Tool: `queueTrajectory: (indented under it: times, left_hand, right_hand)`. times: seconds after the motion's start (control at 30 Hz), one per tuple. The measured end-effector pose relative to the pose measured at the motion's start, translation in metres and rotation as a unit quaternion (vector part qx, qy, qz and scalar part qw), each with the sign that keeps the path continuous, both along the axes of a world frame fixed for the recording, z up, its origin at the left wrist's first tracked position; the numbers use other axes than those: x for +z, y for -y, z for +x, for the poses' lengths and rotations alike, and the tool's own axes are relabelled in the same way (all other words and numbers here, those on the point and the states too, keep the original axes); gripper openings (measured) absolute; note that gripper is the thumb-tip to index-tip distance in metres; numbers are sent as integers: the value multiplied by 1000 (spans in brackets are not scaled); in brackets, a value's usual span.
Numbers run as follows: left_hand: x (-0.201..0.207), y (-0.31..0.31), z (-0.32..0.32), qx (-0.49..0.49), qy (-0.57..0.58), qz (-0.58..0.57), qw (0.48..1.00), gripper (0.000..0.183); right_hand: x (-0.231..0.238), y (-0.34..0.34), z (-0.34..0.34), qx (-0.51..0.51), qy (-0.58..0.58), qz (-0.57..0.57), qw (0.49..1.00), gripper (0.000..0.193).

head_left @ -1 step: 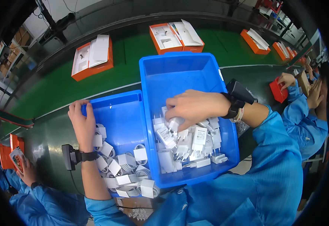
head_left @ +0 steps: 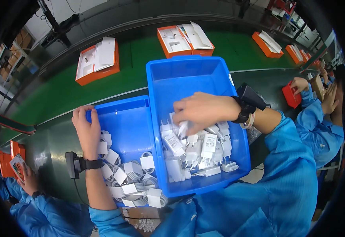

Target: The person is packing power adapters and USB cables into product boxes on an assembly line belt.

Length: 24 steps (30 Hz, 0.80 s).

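A white wall charger is pinched by the bent fingers of the right hand, low in the right blue bin. It is a bit blurred, and part of it is hidden by the fingers. The left hand is bent over the far left corner of the left blue tray. Whether that corner is pinched or only leaned on cannot be told.

So one charger seems to be picked out, but it is not yet lifted clear of the bin. A big pile of chargers is left around it, heaped in the near half. The coiled white cables, each wrapped in a white paper band, are heaped in the tray, and none is held by the hands.

On the green belt, the left orange box and the middle orange box are left open, with white trays showing inside. Whether a charger or a cable is set in them cannot be told. By these signs, much seems left to be done.
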<state>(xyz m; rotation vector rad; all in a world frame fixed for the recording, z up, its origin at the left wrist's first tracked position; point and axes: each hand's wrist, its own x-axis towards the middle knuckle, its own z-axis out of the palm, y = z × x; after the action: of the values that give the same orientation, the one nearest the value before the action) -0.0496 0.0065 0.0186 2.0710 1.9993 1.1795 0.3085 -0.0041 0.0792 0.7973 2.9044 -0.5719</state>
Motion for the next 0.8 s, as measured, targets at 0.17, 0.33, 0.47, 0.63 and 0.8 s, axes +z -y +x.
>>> queueTrajectory:
  times: [0.17, 0.33, 0.47, 0.63, 0.8]
  left_hand:
    - [2, 2, 2, -3, 4, -1, 1000, 13]
    - [3, 4, 2, -9, 21, -7, 1000, 13]
    - [2, 3, 1, -12, 21, -12, 1000, 13]
    - [-1, 2, 5, -15, 18, -5, 1000, 13]
    - [-2, 5, -3, -3, -3, 49, 999, 12]
  right_hand:
    - [-4, -27, 14, -56, 9, 86, 995, 23]
    - [-15, -23, 20, -87, 35, 149, 984, 19]
    - [-4, -23, 34, -115, 39, 66, 990, 22]
    - [-1, -31, 25, -203, 14, 80, 976, 30]
    - [-15, -42, 20, -158, 60, 127, 977, 43]
